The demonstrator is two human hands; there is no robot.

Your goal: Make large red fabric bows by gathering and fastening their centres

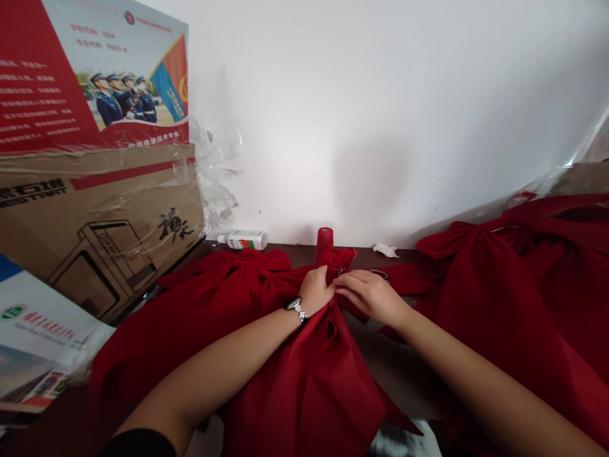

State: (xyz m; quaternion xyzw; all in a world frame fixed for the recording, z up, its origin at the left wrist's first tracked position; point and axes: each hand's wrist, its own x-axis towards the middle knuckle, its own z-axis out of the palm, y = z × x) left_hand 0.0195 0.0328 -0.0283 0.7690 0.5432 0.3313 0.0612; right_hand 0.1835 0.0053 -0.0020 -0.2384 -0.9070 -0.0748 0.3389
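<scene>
Gathered red cloth hangs in folds toward me over the table's front. My left hand, with a watch and bracelet at the wrist, is closed around the cloth's bunched top. From the right, my right hand meets it, fingertips pinched together at the same gather. A thin, shiny sliver shows by those fingertips, too small to name. Just behind my hands stands a red cylinder with several pins sticking up from its top. A metal ring like a scissors handle lies partly hidden beyond my right hand.
More gathered red cloth lies to the left and right. A white bottle rests on its side near the wall, and a crumpled white tissue lies at the back. Cardboard boxes are stacked on the left.
</scene>
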